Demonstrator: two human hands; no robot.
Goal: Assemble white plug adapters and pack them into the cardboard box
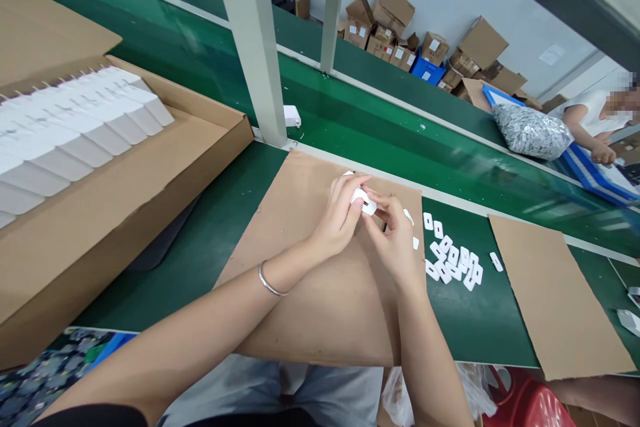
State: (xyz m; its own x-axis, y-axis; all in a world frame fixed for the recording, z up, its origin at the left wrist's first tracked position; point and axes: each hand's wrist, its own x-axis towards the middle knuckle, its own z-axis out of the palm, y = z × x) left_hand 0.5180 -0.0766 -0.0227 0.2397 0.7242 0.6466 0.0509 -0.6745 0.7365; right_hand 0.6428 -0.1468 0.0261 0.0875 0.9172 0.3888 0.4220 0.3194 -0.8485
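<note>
Over a brown cardboard sheet (310,307), both hands meet at a small white plastic piece (369,205) with a dark slot in it. My left hand (337,217) has its fingers closed round the piece from the left and above. On the other side my right hand (397,237) pinches it between thumb and fingers. Partly behind my right hand, small white bits show at the sheet's right edge. Further right, several white slotted pieces (453,257) lie in a loose pile on the green table (493,307).
At left stands a large open carton (215,147) with rows of white parts (85,140). A grey post (255,47) rises beyond the sheet. Another cardboard sheet (560,300) lies right. Across the green channel, a person (595,113) is beside a filled plastic bag (530,132).
</note>
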